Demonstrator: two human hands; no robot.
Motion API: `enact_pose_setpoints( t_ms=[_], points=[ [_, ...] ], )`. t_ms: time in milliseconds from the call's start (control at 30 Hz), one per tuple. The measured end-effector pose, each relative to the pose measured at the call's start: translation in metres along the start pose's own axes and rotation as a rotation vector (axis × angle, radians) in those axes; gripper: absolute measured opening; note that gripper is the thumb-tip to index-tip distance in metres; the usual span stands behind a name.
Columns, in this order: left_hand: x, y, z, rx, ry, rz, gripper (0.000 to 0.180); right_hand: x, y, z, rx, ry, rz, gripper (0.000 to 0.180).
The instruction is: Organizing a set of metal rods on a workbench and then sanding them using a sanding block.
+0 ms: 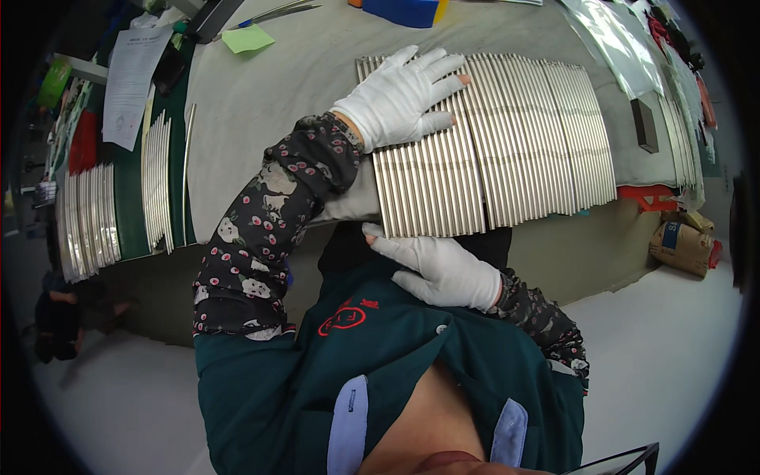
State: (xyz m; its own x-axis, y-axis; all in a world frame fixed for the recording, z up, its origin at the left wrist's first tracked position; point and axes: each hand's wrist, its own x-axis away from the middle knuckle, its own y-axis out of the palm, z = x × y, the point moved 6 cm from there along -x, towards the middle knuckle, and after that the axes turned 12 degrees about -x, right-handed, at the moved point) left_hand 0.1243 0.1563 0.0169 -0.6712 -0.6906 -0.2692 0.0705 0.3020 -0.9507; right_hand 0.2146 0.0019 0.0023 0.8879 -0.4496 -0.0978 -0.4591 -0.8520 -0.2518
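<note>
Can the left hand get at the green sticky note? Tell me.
Probably yes. The left hand lies flat on the metal rods, and only bare grey table lies between it and the green sticky note.

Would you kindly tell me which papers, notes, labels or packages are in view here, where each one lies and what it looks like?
Printed sheet: far left of the table, white rectangle with dark print.
Sticky note: top of the grey table, light green, square.
Sack: right, on the floor below the table edge, brown paper with a blue-and-white label.
Emblem: on the green garment beneath the right hand, red outline.
</note>
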Motion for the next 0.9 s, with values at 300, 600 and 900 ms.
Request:
enact_pose_setpoints(
  t_ms=[300, 600, 900],
  points=[
    [0.009, -0.002, -0.002, -0.071, 0.083, -0.102, 0.061, 0.037, -0.031, 0.015, -0.085, 0.210, 0.023, 0.042],
    [0.002, -0.002, 0.001, -0.033, 0.114, -0.130, 0.064, 0.040, -0.039, 0.010, -0.078, 0.201, 0.009, 0.040],
    [-0.004, -0.002, 0.004, -0.087, 0.199, -0.090, 0.063, 0.059, -0.057, -0.013, -0.041, 0.193, 0.059, 0.038]
  ],
)
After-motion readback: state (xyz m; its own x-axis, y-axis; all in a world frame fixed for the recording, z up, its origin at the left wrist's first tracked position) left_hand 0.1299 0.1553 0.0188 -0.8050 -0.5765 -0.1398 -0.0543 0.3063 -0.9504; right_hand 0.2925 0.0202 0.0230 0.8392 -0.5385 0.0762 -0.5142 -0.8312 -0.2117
